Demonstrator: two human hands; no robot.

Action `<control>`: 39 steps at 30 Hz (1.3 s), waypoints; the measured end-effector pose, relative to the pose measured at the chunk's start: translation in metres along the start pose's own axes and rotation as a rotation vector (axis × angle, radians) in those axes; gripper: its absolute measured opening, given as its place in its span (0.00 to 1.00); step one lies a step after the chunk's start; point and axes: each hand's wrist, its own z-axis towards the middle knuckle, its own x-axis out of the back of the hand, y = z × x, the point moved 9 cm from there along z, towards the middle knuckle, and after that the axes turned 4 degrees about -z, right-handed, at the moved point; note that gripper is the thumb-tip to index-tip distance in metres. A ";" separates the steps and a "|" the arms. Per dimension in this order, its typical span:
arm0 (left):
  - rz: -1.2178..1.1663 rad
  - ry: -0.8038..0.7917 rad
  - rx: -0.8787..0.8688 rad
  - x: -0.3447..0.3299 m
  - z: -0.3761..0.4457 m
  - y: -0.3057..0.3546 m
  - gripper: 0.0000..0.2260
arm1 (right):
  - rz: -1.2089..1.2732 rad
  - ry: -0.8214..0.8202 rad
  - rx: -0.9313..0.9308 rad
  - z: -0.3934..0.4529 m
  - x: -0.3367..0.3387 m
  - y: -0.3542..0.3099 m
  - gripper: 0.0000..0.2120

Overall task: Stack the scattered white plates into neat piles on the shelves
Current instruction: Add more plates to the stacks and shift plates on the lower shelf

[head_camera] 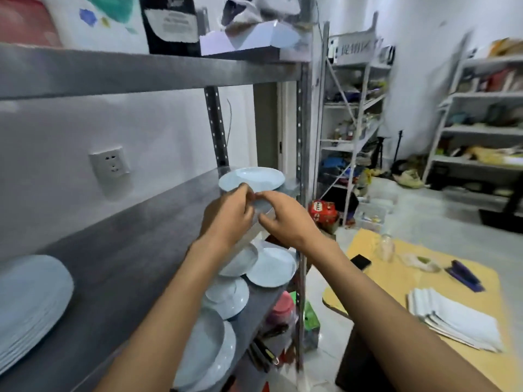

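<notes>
A white plate (252,179) sits at the far end of the grey middle shelf (127,250). My left hand (226,219) and my right hand (285,219) meet at its near rim, fingers curled onto it. At the shelf's near left stands a neat pile of white plates (28,306). On the shelf below, loose white plates lie overlapping: one on the right (273,267), one partly under my left wrist (240,263), a small pair (229,298) and a larger pair (206,352). My forearms hide parts of them.
A metal upright (301,165) bounds the shelf on the right, and the upper shelf (141,69) hangs overhead. To the right is a yellow-topped table (410,281) with folded white cloths (452,318), a glass jar (386,247) and a black phone (360,261). More racks line the back.
</notes>
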 end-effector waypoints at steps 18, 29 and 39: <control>0.350 -0.183 0.143 -0.139 0.140 -0.061 0.13 | -0.211 -0.055 0.186 0.143 -0.089 0.170 0.18; 0.713 0.155 0.188 -0.056 0.123 -0.062 0.13 | -0.076 0.365 0.700 0.169 -0.074 0.099 0.09; 1.118 0.531 0.567 0.158 -0.133 -0.043 0.03 | 0.362 0.249 1.055 0.063 -0.083 -0.207 0.09</control>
